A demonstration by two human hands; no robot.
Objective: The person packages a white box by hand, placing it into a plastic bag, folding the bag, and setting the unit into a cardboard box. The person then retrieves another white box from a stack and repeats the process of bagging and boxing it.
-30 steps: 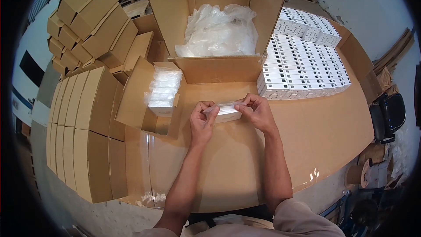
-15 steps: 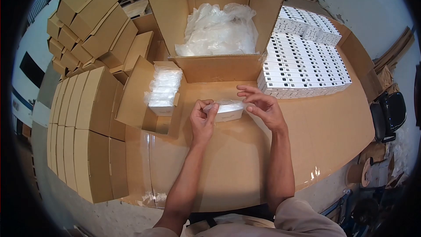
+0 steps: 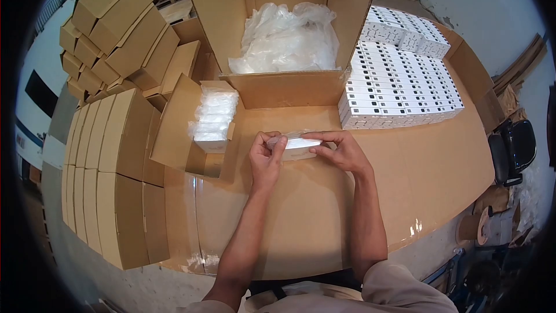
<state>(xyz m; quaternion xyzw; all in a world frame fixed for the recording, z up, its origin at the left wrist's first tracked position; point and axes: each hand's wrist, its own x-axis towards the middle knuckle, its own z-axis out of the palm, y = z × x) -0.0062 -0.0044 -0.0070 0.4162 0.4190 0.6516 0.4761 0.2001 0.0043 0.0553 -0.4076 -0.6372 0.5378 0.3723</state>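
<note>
Between my hands is a small white box (image 3: 298, 153) in a clear plastic bag, just above the cardboard surface. My left hand (image 3: 267, 153) pinches the bag at the box's left end. Around the right end, the thumb and fingers of my right hand (image 3: 341, 149) are closed on it. To the left, an open brown carton (image 3: 182, 130) holds a row of bagged white boxes (image 3: 213, 122), with part of its floor showing at the near end. Behind my hands, a large open carton (image 3: 289, 91) contains a heap of clear plastic bags (image 3: 289, 40).
Stacked rows of white boxes (image 3: 399, 87) with dark squares stand at the right. Closed brown cartons (image 3: 110, 179) are piled along the left, with more cartons (image 3: 116, 23) heaped behind them. Beyond the table's right edge are a black chair (image 3: 512, 150) and a spool (image 3: 472, 228).
My right hand has moved left and closed on the right end of the bagged box; its fingers were spread before. The left hand keeps its grip.
</note>
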